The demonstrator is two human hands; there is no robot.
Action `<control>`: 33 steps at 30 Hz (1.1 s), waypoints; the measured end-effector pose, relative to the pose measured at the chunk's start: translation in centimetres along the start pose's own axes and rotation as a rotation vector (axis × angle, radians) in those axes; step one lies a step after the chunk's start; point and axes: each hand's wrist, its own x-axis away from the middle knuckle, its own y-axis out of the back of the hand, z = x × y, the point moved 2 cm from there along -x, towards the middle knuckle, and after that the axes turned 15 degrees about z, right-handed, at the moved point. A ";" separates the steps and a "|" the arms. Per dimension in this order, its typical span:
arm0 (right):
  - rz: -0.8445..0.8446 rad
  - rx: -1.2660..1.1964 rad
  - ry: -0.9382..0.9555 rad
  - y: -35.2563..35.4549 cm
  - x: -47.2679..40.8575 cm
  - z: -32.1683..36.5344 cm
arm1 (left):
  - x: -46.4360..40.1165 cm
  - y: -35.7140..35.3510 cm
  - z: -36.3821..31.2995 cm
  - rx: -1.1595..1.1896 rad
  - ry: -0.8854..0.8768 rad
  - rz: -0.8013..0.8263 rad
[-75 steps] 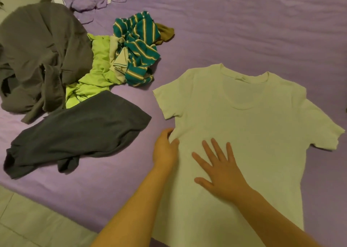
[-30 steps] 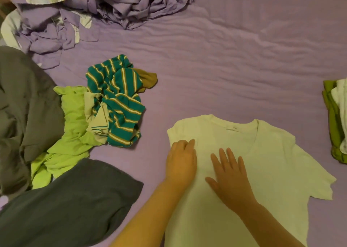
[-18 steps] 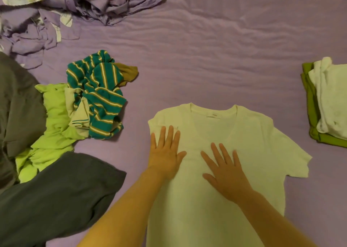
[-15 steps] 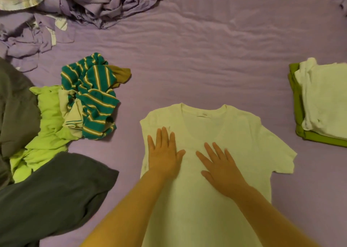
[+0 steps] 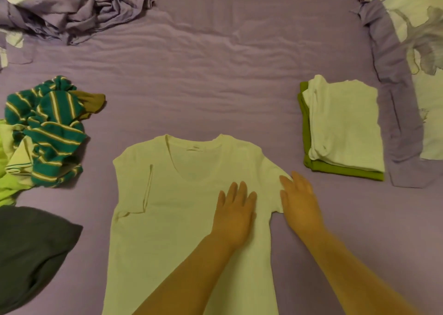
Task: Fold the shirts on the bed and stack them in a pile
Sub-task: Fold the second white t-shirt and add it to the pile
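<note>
A white T-shirt [image 5: 182, 219] lies flat on the purple bed [image 5: 203, 87], neck away from me, its left sleeve folded in over the body. My left hand [image 5: 233, 209] presses flat on the chest near the right armpit, fingers straight. My right hand [image 5: 297, 199] rests with straight fingers on the right sleeve, covering most of it. At the right sits the pile: a folded white shirt [image 5: 345, 123] on a folded green shirt [image 5: 335, 169]. Unfolded at the left are a teal striped shirt [image 5: 48, 127], a lime green shirt [image 5: 7, 185] and a dark grey garment [image 5: 31, 250].
Crumpled purple bedding [image 5: 72, 10] is heaped at the far left. A purple-edged floral cover [image 5: 407, 63] lies along the right side, just past the pile. Bare sheet stretches between the flat shirt and the pile.
The left sleeve now lies folded onto the shirt body. Both hands have shifted from the shirt's left and middle to its right side, and the view has swung right, showing the whole pile.
</note>
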 end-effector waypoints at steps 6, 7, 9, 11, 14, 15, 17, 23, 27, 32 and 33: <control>0.026 -0.089 -0.179 0.0 -2.6 -1.7 | -3.6 -0.2 -1.7 -0.123 0.024 0.039; 0.011 -0.136 -0.202 0.1 -2.8 -1.9 | -3.9 -0.1 -1.7 -0.139 0.034 0.052; -0.001 -0.212 -0.199 0.3 -2.9 -2.0 | -4.2 -0.1 -1.5 -0.153 0.048 0.066; -0.044 -0.384 -0.180 1.0 -2.8 -1.9 | -4.1 0.4 -1.4 -0.110 0.042 0.057; -0.095 -0.611 -0.144 1.9 -2.2 -1.2 | -4.3 1.9 -0.7 0.191 -0.009 -0.062; -0.100 -0.656 -0.132 2.3 -2.0 -0.6 | -4.4 2.9 -0.4 0.419 -0.023 -0.110; -0.095 -0.776 -0.076 2.8 -1.6 1.3 | -4.4 4.9 0.5 1.005 -0.008 -0.090; 0.271 -1.603 0.039 3.6 -1.6 6.8 | -3.5 6.6 3.4 1.646 0.052 0.092; 0.200 -1.451 0.026 2.8 -2.0 5.8 | -3.0 5.4 4.6 1.510 0.126 0.046; 0.103 -0.270 0.157 -1.0 -1.9 5.5 | -4.1 3.7 6.4 1.053 0.144 -0.158; 0.110 -0.111 0.182 -2.0 -1.6 5.7 | -4.3 3.7 6.6 1.009 0.140 -0.207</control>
